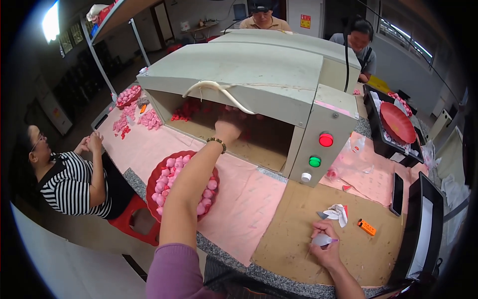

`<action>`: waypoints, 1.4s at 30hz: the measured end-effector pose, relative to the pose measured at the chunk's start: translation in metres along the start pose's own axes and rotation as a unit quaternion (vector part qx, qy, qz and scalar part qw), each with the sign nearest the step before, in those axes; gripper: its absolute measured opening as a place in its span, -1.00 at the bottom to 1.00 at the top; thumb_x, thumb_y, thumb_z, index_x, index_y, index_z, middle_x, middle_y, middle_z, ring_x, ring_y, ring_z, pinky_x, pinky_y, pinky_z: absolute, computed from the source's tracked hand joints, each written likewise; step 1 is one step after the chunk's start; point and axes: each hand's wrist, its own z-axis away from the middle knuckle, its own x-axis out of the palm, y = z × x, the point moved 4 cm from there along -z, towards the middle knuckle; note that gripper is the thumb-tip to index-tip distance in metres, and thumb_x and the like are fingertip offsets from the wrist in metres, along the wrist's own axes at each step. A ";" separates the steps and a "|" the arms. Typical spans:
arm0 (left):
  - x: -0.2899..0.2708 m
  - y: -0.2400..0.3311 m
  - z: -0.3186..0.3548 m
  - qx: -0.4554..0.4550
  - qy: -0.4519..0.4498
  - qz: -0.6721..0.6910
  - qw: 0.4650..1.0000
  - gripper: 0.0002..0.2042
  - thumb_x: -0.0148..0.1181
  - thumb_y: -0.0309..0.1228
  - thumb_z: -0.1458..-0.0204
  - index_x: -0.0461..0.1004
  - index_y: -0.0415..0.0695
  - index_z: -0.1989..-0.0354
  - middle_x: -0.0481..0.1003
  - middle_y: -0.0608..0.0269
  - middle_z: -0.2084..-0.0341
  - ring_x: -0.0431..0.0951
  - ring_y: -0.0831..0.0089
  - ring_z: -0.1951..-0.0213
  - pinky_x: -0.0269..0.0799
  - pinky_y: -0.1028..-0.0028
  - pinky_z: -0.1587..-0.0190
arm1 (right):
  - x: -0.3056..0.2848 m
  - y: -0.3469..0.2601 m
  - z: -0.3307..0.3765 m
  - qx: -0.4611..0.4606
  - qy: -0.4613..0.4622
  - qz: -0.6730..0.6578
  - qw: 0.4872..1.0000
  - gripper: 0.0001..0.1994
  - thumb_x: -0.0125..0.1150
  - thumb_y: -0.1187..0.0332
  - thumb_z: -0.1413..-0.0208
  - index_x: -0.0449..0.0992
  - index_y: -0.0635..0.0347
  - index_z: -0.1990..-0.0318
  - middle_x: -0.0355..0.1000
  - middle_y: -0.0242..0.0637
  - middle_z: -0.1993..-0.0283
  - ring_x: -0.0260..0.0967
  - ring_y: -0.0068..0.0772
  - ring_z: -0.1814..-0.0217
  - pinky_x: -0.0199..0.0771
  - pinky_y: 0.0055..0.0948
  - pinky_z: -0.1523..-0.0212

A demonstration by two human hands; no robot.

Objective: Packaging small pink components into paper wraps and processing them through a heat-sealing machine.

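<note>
A speckled grey stone counter [133, 177] fills a workshop room, spread with a pale pink cloth [244, 199] and, toward five o'clock, a sheet of brown cardboard [294, 234]. On it stands a big grey-green metal box machine [249, 74] with an open mouth and a side panel carrying red, green and white round buttons [326, 140].

The left hand [228, 130], a beaded bracelet at its wrist, reaches up toward twelve o'clock into that mouth; its fingers are in the shadow, so whether they are clenched or released I cannot tell. Small red pieces [186, 110] lie inside the mouth at about ten o'clock of the hand. Beneath the forearm sits a round red plastic tray [152, 187] heaped with small pink pieces [169, 174].

The right hand [324, 244], at five o'clock on the cardboard, has its fingers closed around a small pale grey rounded object [321, 240] (its kind is unclear). Just beyond it lie crumpled white paper [337, 212] and an orange utility knife [366, 227].

A person in a striped top [69, 187] sits at nine o'clock; two more people sit behind the machine.
</note>
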 end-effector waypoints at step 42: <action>0.011 0.270 0.219 0.003 -0.364 0.794 0.487 -0.67 0.09 -0.76 0.09 0.37 -0.27 0.09 0.44 0.19 0.17 0.46 0.46 0.12 0.41 0.47 0.00 | -0.059 -0.002 0.002 0.017 0.150 -0.109 0.983 -0.84 0.32 0.61 0.20 0.46 0.28 0.42 0.43 -0.32 0.47 0.33 -0.64 0.54 0.33 -0.68 0.55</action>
